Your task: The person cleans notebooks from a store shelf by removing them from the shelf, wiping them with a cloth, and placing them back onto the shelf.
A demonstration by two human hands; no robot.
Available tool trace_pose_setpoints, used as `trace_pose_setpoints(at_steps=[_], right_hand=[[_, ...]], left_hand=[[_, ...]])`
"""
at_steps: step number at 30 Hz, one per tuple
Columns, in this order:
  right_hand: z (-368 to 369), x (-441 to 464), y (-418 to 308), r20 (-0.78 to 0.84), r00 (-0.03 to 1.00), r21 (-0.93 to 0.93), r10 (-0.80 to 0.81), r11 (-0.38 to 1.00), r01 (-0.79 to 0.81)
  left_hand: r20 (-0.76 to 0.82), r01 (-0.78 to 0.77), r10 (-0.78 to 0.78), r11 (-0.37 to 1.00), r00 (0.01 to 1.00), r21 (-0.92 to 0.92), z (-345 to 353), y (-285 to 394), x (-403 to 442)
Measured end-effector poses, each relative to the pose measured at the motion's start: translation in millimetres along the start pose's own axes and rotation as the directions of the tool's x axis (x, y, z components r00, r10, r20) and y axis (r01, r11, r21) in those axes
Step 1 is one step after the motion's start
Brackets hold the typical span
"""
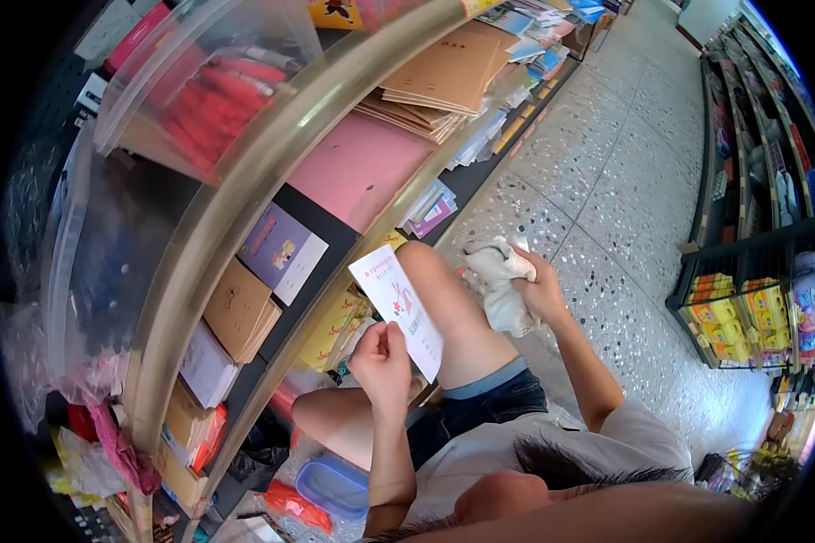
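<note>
In my left hand (379,362) is a thin white booklet (398,306) with red and dark print on its front. My thumb and curled fingers pinch its lower left edge, and it tilts over my bent knee. A crumpled whitish cloth (505,294) hangs from my right hand (540,288), out over the floor beside my leg. Those fingers are closed around the cloth's upper right side. To the left of the booklet, a purple notebook (281,252) with a cartoon figure lies on the shelf.
Stacked brown kraft-cover notebooks (448,72) and a pink sheet (358,167) lie on the shelf (312,217). A clear plastic bin (208,100) holds red items above. Beside my leg sits a blue plastic container (333,486). Across the speckled floor (607,181) stands a rack with yellow packs (717,317).
</note>
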State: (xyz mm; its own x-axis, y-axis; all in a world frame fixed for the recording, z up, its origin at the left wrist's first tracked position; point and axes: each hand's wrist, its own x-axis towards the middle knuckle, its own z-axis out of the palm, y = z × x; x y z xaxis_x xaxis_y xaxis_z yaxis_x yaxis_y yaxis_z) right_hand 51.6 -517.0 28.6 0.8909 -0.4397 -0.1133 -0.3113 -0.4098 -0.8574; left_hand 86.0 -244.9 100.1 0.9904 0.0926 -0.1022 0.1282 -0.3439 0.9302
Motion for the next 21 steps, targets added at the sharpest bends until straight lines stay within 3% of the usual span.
trace_pose_setpoints(at_steps=[3, 5, 6, 10, 13, 14, 17, 20, 21], right_hand=[[6, -7, -44, 0.039, 0.994, 0.034, -0.105, 0.994, 0.103], [15, -10, -53, 0.025, 0.983, 0.094, -0.184, 0.979, 0.181], [18, -9, -51, 0.051, 0.977, 0.149, -0.209, 0.969, 0.199], [34, -3, -14, 0.148, 0.988, 0.399, 0.035, 0.912, -0.092], [33, 2, -4, 0.232, 0.953, 0.421, 0.194, 0.863, -0.278], [33, 4, -2, 0.249, 0.939, 0.43, 0.239, 0.841, -0.328], [29, 10, 8, 0.294, 0.906, 0.484, 0.303, 0.77, -0.415], [32, 12, 9, 0.33, 0.887, 0.504, 0.322, 0.735, -0.454], [32, 13, 7, 0.34, 0.883, 0.5, 0.324, 0.733, -0.461]], left_hand=[[0.006, -0.289, 0.295, 0.929, 0.955, 0.231, 8, 30, -13], [0.16, -0.389, 0.355, 0.848, 0.921, 0.361, 29, 40, -13], [0.233, -0.377, 0.308, 0.846, 0.923, 0.377, 45, 37, -13], [0.364, -0.193, 0.044, 0.904, 0.93, 0.383, 110, 1, -13], [0.375, -0.206, 0.089, 0.936, 0.923, 0.284, 123, -25, -15], [0.361, -0.283, 0.175, 0.92, 0.916, 0.272, 121, -39, -15], [0.125, -0.456, 0.455, 0.754, 0.882, 0.473, 80, -45, -3], [0.083, -0.034, 0.015, 0.972, 0.996, 0.231, 65, -86, 13], [0.23, 0.191, -0.187, 0.982, 0.955, 0.004, 62, -91, 19]])
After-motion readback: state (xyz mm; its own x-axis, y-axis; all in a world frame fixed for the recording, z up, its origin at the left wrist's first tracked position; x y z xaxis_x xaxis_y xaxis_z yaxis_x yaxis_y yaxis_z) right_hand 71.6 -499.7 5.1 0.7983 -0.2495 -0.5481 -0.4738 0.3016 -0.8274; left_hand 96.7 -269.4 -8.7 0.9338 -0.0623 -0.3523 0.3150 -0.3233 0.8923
